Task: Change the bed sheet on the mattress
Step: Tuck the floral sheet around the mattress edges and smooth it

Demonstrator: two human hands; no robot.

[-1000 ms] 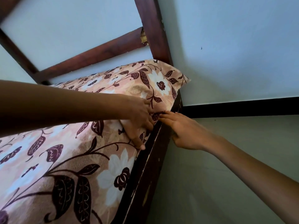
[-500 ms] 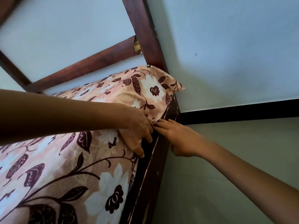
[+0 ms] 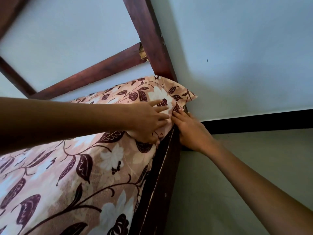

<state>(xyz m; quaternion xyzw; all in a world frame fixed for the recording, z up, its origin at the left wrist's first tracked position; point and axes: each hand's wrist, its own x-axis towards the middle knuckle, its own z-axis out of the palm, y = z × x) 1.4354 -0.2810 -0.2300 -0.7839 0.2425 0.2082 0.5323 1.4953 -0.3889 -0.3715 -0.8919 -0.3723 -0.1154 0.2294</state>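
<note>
A pink bed sheet with dark leaves and white flowers covers the mattress, filling the lower left of the head view. Its far corner sticks out loose by the bedpost. My left hand lies flat on the sheet near that corner, fingers spread and straight, thumb down over the mattress edge. My right hand reaches in from the right, its straight fingertips pushing the sheet's edge into the gap between mattress and side rail. The fingertips are partly hidden in the fold.
A dark wooden side rail runs along the mattress's right side. A dark wooden bedpost and a crossbar rise behind the corner. A pale blue wall with a black stripe stands close on the right.
Both hands have moved up along the mattress edge toward the far corner by the bedpost. My left hand now lies flat with spread fingers where it was curled over the edge before.
</note>
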